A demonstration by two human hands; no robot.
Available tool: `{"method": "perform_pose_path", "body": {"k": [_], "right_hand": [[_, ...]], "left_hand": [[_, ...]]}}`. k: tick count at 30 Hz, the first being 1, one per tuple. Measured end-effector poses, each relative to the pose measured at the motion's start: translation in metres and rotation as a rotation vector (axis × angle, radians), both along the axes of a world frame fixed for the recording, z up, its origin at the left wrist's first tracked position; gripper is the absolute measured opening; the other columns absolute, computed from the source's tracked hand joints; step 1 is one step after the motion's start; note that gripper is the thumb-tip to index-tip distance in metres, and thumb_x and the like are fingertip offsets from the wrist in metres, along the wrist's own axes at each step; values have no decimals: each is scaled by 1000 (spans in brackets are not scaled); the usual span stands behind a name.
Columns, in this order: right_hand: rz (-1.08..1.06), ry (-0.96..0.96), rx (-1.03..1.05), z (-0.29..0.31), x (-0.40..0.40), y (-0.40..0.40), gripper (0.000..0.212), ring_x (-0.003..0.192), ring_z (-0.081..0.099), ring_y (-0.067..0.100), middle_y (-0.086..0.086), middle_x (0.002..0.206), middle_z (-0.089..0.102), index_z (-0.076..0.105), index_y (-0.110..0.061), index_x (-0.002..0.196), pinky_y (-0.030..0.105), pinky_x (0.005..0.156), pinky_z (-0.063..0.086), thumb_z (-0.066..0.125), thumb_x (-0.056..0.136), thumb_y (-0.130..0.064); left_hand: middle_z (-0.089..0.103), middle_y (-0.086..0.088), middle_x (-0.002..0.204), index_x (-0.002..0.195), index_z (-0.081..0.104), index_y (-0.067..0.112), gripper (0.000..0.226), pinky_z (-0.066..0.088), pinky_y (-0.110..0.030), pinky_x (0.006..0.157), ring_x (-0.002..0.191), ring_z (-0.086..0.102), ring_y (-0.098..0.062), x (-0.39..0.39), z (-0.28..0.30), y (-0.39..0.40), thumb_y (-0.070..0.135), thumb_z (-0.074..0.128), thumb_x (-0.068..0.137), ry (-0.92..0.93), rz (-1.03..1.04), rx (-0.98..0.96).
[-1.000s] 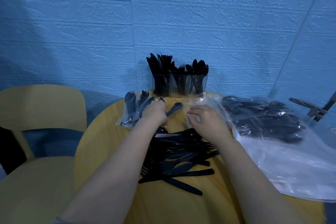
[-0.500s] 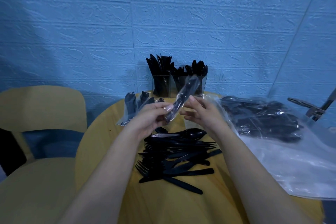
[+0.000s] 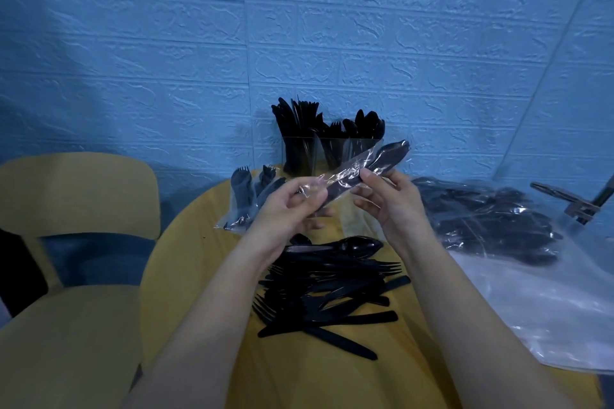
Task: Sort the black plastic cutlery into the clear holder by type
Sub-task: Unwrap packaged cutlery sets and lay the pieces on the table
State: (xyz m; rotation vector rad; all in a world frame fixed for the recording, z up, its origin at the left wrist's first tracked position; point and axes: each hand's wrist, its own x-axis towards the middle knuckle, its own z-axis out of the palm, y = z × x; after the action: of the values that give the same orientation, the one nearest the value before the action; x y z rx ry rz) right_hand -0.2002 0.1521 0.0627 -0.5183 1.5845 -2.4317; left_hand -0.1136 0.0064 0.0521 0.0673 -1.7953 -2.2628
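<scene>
Both hands hold a wrapped packet of black cutlery (image 3: 382, 159) in clear film, raised above the round yellow table (image 3: 199, 276). My left hand (image 3: 289, 209) grips its lower end; my right hand (image 3: 388, 206) pinches its middle, and the spoon end points up to the right. Behind it stands the clear holder (image 3: 299, 156), with knives at the left, forks in the middle and spoons at the right. A loose pile of black forks, knives and spoons (image 3: 325, 285) lies on the table under my forearms.
Several more wrapped packets (image 3: 249, 196) lie at the table's far left edge. A large clear bag of black cutlery (image 3: 491, 226) covers the right side. A yellow chair (image 3: 73, 242) stands at the left. Metal scissors (image 3: 571, 202) lie at the far right. A blue wall is behind.
My left hand picked a wrapped packet off the table and both hands lifted it. It has tilted from steep to nearly level, its spoon end swinging right, in front of the holder.
</scene>
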Motion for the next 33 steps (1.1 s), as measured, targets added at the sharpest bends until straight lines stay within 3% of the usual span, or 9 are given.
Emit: {"method": "perform_pose_path", "body": {"k": [3,6,11,15,19,23,28,33], "right_hand": [[-18,13,25,1,3,-3,8,66,66,16,-2,71,66,58,-11,89,24,58,54,65,87,-8],[-22,12,36,1,5,-4,14,66,67,17,2,77,66,54,-12,91,24,58,54,67,86,-9],[-20,-18,67,0,5,-3,14,66,66,18,7,84,66,56,-10,94,23,58,55,67,85,-8],[19,-107,28,0,5,-6,8,61,66,15,4,73,67,59,-8,89,21,57,54,65,85,-5],[86,-228,-23,1,7,-7,7,59,66,13,5,69,68,59,-4,90,19,56,54,65,85,-3],[110,-341,-36,1,9,-11,6,56,67,14,5,60,65,60,-3,83,18,52,53,65,85,-2],[98,-383,-32,-1,9,-13,7,55,68,14,5,56,65,59,-2,83,18,51,54,66,84,-2],[98,-408,-69,-1,8,-13,7,57,68,14,7,58,66,59,-2,80,19,52,54,65,83,-1]], "left_hand": [[68,-5,95,102,60,15,19,55,-21,59,67,69,-13,-4,-6,-1,6,64,86,87,210,-186],[66,-2,90,95,63,22,16,52,-21,56,64,66,-12,-6,-8,-3,8,64,88,141,341,-321],[70,7,88,88,72,29,13,56,-38,74,78,64,-12,-8,-14,-8,17,70,83,250,526,-492],[65,20,80,88,71,37,19,55,-43,74,81,63,-12,-6,-12,-6,18,70,83,350,583,-498],[63,22,82,86,71,38,19,50,-25,72,85,59,-9,-2,-7,-3,20,69,80,438,571,-475],[64,11,79,86,71,31,19,47,-13,69,78,57,-1,0,-4,-2,13,68,81,441,538,-407],[65,15,76,91,70,30,21,45,-13,71,75,59,3,-1,-8,-6,11,68,84,483,614,-547],[69,23,80,81,69,36,28,51,-16,72,81,64,2,3,-1,-4,9,62,88,418,563,-371]]}}
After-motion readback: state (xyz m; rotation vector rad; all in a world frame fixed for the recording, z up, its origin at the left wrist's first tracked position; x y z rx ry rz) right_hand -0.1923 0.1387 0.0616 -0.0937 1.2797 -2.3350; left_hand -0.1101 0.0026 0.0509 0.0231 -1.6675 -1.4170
